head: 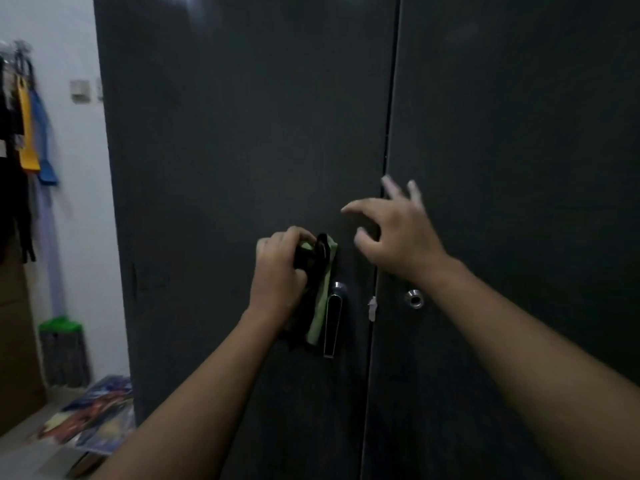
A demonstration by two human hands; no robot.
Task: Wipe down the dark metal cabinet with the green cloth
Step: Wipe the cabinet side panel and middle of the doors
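Cloth point(320, 299) at the cabinet point(242, 133)
Left hand point(277, 268) grips it, seemingly bunched, at 11 o'clock of the handle point(334, 320); right hand point(398, 233) splayed, empty — flatten first.

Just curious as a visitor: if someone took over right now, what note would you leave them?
Left hand grips the crumpled green cloth at the left door of the tall dark metal cabinet, just above the silver lever handle.
Right hand is open, fingers spread, by the seam between the doors, holding nothing.
Wiped area cannot be told; treat both doors as still to wipe.
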